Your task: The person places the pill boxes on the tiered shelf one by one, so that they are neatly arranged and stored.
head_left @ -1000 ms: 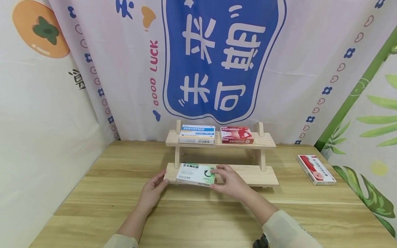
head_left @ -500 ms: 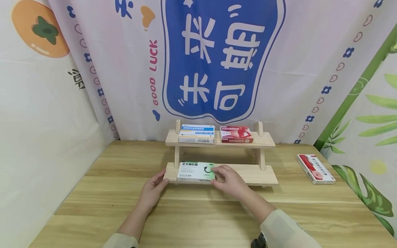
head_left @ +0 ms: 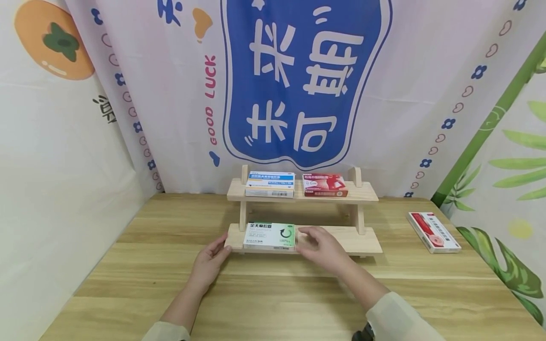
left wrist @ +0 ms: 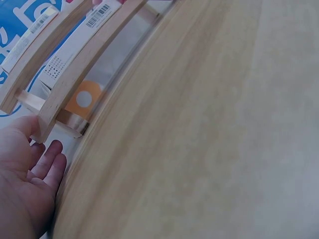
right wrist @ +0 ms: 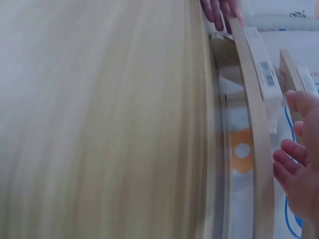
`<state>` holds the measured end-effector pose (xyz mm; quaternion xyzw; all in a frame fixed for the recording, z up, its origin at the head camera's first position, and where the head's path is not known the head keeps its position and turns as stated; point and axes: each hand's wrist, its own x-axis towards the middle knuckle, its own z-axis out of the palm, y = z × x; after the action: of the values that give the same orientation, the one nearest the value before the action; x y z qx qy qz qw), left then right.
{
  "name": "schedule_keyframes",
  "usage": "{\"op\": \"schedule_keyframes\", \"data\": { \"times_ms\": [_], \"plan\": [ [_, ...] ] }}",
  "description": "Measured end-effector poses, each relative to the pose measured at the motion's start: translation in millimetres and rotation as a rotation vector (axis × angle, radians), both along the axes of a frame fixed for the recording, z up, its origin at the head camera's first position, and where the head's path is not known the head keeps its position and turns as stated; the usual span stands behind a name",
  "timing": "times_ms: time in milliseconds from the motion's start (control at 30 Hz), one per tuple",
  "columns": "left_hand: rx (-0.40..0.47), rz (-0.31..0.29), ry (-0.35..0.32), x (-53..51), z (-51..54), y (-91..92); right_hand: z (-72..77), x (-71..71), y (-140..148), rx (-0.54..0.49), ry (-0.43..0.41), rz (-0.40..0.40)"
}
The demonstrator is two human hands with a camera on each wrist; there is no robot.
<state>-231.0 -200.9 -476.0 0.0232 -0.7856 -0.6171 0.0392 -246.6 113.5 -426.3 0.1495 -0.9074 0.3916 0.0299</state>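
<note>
A white and green medicine box (head_left: pixel 268 236) lies flat on the left part of the lower tier of a two-tier wooden stand (head_left: pixel 351 240). Just past the box's right end is my right hand (head_left: pixel 323 249), its fingers loosely bent and holding nothing; the right wrist view shows a gap between most of its fingers and the box (right wrist: pixel 265 69). My left hand (head_left: pixel 208 265) holds the left end of that lower tier. In the left wrist view, the thumb of the left hand (left wrist: pixel 27 181) lies against the board's end, with the other fingers below it.
On the upper tier sit a blue and white medicine box (head_left: pixel 270 184) and a red medicine box (head_left: pixel 325 185). Another red and white box (head_left: pixel 434 232) lies on the wooden table (head_left: pixel 273 303) to the right. A printed curtain (head_left: pixel 183 118) hangs behind.
The white and green box has settled flat and straight on the lower tier. My right hand has let go of it and drawn slightly right. My left hand stays put.
</note>
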Motion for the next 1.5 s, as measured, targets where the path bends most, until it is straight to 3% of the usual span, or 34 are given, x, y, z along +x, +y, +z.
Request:
{"op": "schedule_keyframes", "data": {
  "times_ms": [367,700,967,1233,1500],
  "plan": [
    [-0.002,0.004,-0.002,-0.3,-0.8,-1.0,6.0,5.0,49.0,-0.043,-0.007,-0.057],
    [-0.011,0.006,-0.011,1.1,0.2,-0.9,5.3,9.0,115.8,-0.116,0.001,-0.196],
    [-0.010,0.002,-0.004,1.6,0.6,-0.8,8.2,11.4,162.9,-0.070,-0.045,-0.294],
    [-0.011,0.007,-0.005,2.1,1.0,-0.5,-0.2,8.9,215.7,0.042,0.028,-0.433],
    [-0.012,-0.002,0.013,-0.5,-1.6,-0.3,-9.3,6.7,257.9,0.089,-0.083,-0.606]
  ]
}}
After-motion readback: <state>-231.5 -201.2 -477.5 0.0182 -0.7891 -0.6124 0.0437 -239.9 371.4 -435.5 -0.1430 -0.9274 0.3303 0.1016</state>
